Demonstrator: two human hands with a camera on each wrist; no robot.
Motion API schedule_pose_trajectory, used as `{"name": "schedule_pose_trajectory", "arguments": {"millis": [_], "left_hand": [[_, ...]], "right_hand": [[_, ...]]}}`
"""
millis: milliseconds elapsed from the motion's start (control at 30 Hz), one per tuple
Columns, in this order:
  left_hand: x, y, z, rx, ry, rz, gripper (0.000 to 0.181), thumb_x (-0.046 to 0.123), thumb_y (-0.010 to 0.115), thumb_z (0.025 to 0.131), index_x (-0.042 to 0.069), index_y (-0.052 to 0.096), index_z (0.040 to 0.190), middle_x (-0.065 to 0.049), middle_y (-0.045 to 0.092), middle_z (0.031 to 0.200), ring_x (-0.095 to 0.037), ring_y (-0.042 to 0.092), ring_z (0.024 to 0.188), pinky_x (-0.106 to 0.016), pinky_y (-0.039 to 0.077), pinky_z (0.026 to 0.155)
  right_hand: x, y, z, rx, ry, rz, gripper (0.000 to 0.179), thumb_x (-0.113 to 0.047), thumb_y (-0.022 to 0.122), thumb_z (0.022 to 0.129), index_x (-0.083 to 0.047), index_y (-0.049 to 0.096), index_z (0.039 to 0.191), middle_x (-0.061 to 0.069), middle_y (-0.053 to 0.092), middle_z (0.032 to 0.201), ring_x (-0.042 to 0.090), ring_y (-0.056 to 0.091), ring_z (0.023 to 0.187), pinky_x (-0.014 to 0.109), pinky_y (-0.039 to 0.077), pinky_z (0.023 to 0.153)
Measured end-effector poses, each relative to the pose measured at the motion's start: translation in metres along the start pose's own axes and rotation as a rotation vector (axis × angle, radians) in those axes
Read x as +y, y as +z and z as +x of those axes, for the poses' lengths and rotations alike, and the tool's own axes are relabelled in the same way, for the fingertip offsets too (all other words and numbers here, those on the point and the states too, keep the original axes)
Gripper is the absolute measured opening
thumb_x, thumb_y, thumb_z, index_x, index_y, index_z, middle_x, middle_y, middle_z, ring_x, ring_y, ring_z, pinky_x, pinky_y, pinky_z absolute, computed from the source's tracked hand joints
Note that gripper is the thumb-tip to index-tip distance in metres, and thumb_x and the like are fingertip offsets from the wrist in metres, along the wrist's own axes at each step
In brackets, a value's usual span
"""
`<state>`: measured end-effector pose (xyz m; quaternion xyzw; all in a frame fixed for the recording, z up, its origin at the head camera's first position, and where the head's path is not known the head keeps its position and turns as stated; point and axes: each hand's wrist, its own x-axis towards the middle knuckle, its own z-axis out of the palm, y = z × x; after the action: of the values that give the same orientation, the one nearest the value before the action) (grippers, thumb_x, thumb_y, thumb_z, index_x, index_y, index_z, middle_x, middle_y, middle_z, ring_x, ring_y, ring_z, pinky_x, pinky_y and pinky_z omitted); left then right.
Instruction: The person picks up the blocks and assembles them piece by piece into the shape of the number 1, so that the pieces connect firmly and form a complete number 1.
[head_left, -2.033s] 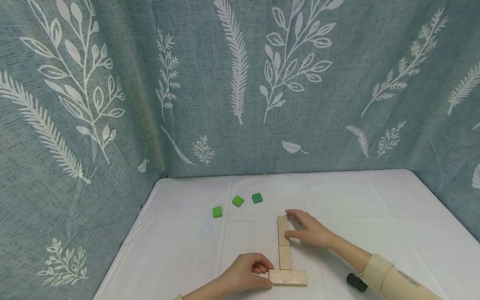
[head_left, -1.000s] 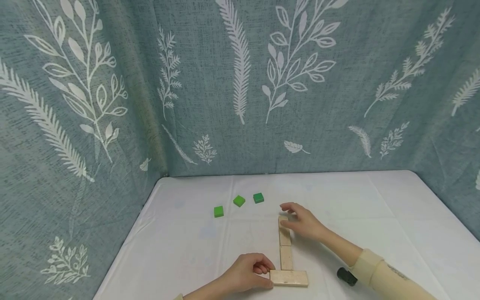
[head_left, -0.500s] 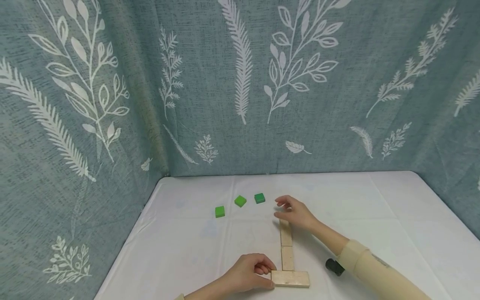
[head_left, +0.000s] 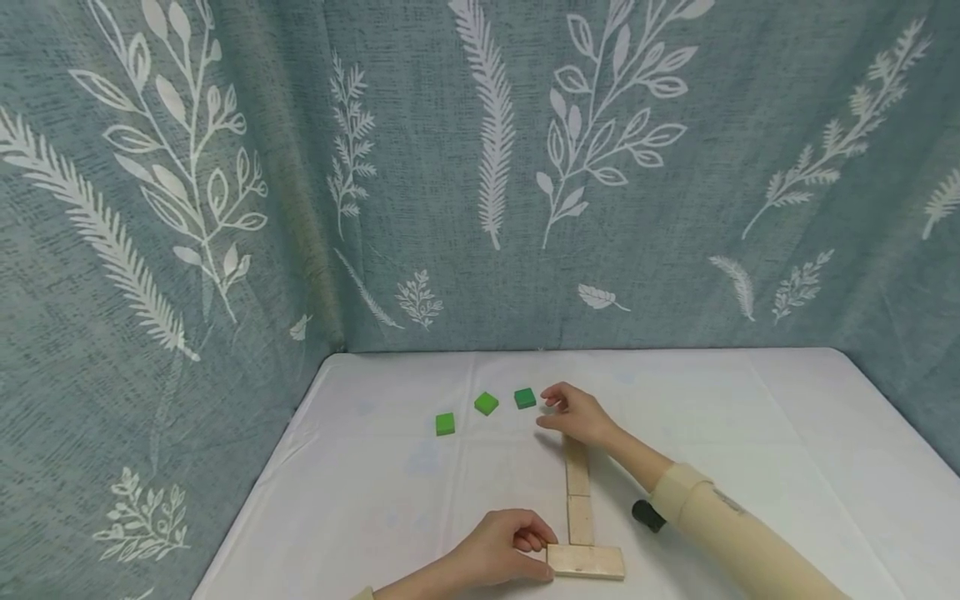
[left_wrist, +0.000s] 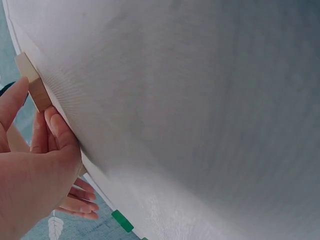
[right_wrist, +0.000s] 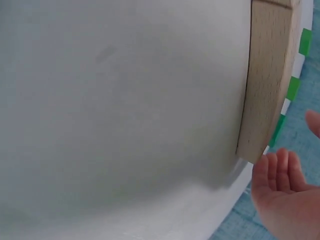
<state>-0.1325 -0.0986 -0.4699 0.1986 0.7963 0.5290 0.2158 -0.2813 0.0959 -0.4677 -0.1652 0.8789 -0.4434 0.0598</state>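
My left hand pinches the left end of a wooden block lying crosswise near the front, thumb on the near corner and fingers at the far one. Two more wooden blocks run away from it end to end, a middle block and a far block; together they form an upside-down T. Over the far block's end reaches my right hand, holding nothing, its fingers loosely bent and thumb apart. Its fingertips are close to a dark green block. In the right wrist view, the far wooden block lies beside the fingers.
Two lighter green blocks, one turned cornerwise and one squarer, lie left of the dark green one. A black cylindrical object shows beside the right sleeve. A leaf-patterned curtain stands behind the white-covered table.
My right hand has let go of the far wooden block and moved away and left, toward the dark green block. The left hand still pinches the crosswise block.
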Motion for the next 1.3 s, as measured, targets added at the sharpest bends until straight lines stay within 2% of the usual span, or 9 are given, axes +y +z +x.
{"name": "schedule_pose_trajectory", "arguments": {"millis": [200,500,833,1100,1300], "left_hand": [[0.000,0.001,0.000,0.007,0.012,0.006,0.024,0.004,0.083,0.074,0.007,0.071,0.094,0.007,0.061,0.080,-0.001,0.053,0.074,-0.017,0.046,0.071],[-0.001,0.001,-0.002,0.006,0.014,-0.002,0.024,0.004,0.082,0.075,0.007,0.070,0.095,0.008,0.061,0.080,-0.002,0.054,0.074,-0.017,0.046,0.072],[-0.003,0.001,-0.003,0.011,0.024,0.002,0.024,0.006,0.083,0.075,0.007,0.070,0.095,0.011,0.060,0.079,0.001,0.053,0.074,-0.017,0.047,0.072],[-0.003,0.001,-0.004,0.009,-0.006,0.005,0.024,0.007,0.083,0.074,0.010,0.070,0.094,0.011,0.059,0.078,0.001,0.052,0.073,-0.016,0.045,0.071],[-0.002,0.001,-0.003,0.009,0.006,0.000,0.024,0.006,0.083,0.074,0.009,0.070,0.094,0.011,0.060,0.079,0.000,0.053,0.074,-0.016,0.046,0.072]], "right_hand": [[-0.003,0.001,0.012,-0.002,-0.007,-0.035,0.040,-0.016,0.075,0.084,0.001,0.060,0.118,0.010,0.063,0.104,0.026,0.057,0.098,0.042,0.047,0.087],[-0.004,0.009,0.026,-0.015,0.028,-0.075,0.042,-0.017,0.076,0.083,0.003,0.059,0.115,0.010,0.062,0.102,0.026,0.059,0.096,0.040,0.049,0.085],[-0.011,0.015,0.034,-0.011,0.038,-0.152,0.044,-0.016,0.078,0.082,0.007,0.058,0.114,0.012,0.063,0.101,0.027,0.059,0.094,0.041,0.049,0.086],[-0.012,0.020,0.038,-0.010,0.070,-0.213,0.042,-0.021,0.078,0.083,0.004,0.060,0.111,0.009,0.061,0.097,0.021,0.057,0.088,0.039,0.049,0.083],[-0.015,0.020,0.041,0.006,0.077,-0.270,0.042,-0.024,0.078,0.083,0.003,0.061,0.111,0.008,0.061,0.095,0.021,0.058,0.087,0.038,0.050,0.080]]}}
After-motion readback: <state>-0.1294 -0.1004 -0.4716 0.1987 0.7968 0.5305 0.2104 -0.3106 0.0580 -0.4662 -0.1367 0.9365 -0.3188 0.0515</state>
